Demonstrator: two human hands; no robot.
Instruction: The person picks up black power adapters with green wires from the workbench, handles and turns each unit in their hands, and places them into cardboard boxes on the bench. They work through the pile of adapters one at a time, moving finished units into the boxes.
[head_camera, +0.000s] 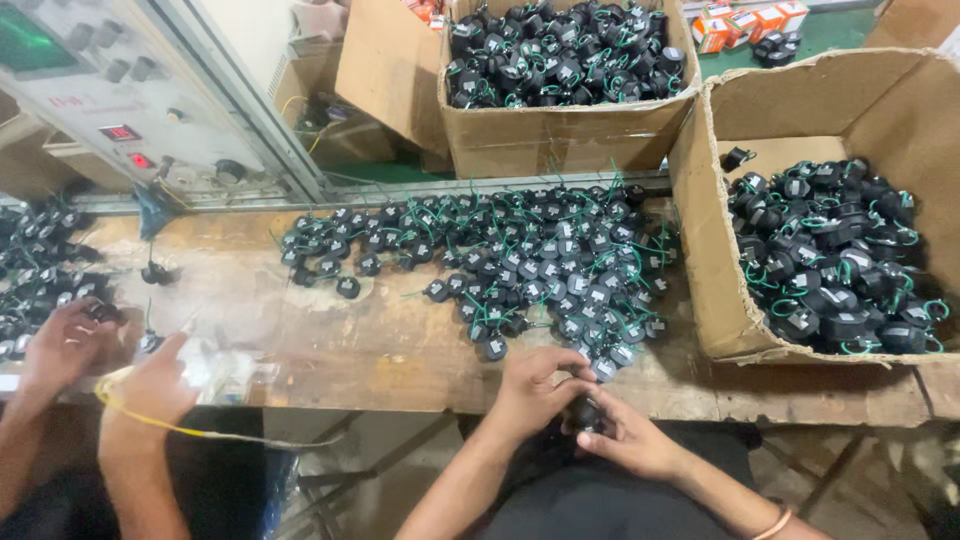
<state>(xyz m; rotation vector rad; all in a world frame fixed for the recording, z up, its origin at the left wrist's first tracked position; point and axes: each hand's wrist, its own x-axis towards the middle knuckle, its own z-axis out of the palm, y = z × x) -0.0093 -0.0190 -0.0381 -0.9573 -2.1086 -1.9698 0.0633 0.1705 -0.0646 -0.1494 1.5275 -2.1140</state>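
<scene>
Your left hand (533, 385) and right hand (628, 437) are both gripping one small black part (586, 412) at the worktop's (370, 345) near edge. Just ahead, a loose heap of black parts with green wires (520, 260) is covering the middle. The right carton (800, 105) and rear carton (560, 135) are holding more. Bare wood is lying left of your hands, where a co-worker's hands (100, 365) are working. Small orange boxes (745, 22) are sitting far back.
</scene>
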